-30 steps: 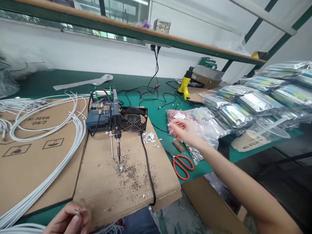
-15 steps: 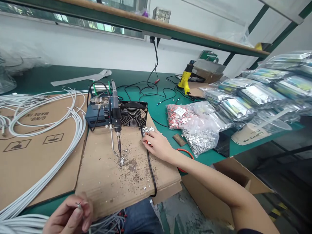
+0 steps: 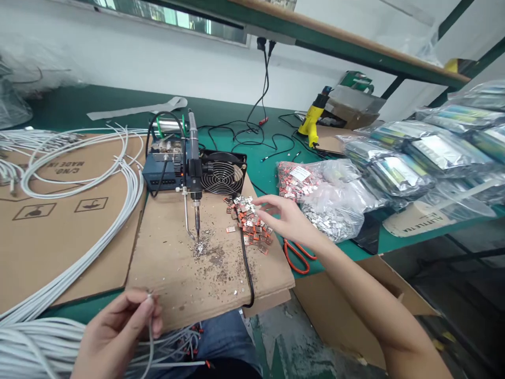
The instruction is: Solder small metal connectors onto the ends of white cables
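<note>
My left hand (image 3: pixel 118 329) is at the bottom left, fingers pinched round the stripped end of a white cable (image 3: pixel 150 321) that hangs down from it. My right hand (image 3: pixel 286 218) hovers with its fingers spread, holding nothing, just right of a small pile of red and silver connector parts (image 3: pixel 249 221) on the cardboard sheet (image 3: pixel 185 284). A soldering iron on a stand (image 3: pixel 195 210) points down at solder debris in the sheet's middle. Behind it stand a blue control box (image 3: pixel 165 171) and a black fan (image 3: pixel 223 176).
Bundles of white cable (image 3: pixel 79 247) lie across the cardboard at left. Bags of small parts (image 3: pixel 319 195) and orange-handled scissors (image 3: pixel 295 255) lie right of my hand. Stacked foil packets (image 3: pixel 426 152), a yellow tool (image 3: pixel 311 118) and black wires sit further back. An open carton (image 3: pixel 355 305) stands below the bench edge.
My right hand came back from the parts bag to the cardboard, and a pile of red and silver parts now lies there. Its fingers have spread open. The left hand rose slightly with the cable.
</note>
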Action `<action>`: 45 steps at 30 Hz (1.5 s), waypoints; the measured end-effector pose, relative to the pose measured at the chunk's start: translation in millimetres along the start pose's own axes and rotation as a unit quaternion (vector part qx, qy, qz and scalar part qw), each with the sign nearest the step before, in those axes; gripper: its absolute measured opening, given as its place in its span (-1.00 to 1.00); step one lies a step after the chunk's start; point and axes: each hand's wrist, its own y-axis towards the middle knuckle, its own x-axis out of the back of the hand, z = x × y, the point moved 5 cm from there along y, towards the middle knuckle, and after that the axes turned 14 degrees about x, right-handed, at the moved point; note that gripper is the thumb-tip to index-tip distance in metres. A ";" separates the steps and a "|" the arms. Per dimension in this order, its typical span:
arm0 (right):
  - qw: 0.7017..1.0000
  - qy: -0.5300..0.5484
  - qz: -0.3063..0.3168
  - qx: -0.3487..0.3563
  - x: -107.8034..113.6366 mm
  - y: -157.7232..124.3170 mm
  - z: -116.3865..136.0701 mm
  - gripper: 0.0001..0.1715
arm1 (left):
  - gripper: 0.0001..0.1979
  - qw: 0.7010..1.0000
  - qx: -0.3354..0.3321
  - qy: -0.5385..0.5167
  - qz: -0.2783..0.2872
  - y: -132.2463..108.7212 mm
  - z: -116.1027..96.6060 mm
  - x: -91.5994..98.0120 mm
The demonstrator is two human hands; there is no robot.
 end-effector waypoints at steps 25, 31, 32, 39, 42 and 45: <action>0.926 0.375 0.005 -0.048 -92.2 -45.9 90.0 -0.83 | -0.90 0.975 -0.027 0.189 0.117 -23.6 16.4 -35.9; 0.790 0.531 -0.281 -0.123 -83.3 -52.3 73.4 -0.67 | -0.88 0.992 0.084 0.051 0.074 -35.4 26.9 -29.2; 0.804 0.504 -0.289 -0.122 -80.0 -52.8 72.0 -0.69 | -0.88 0.992 0.090 0.040 0.074 -34.8 27.9 -27.1; 0.940 0.342 -0.006 -0.020 -94.0 -43.2 101.8 -0.95 | -0.93 0.992 0.049 0.054 0.105 -26.7 21.4 -20.3; 0.952 0.305 0.011 0.021 -89.9 -38.4 107.3 -0.96 | -0.92 0.990 0.009 0.092 0.109 -27.2 19.1 -19.9; 0.953 0.298 0.042 0.031 -89.0 -36.8 108.7 -0.91 | -0.92 0.986 -0.012 0.119 0.120 -27.6 22.4 -18.8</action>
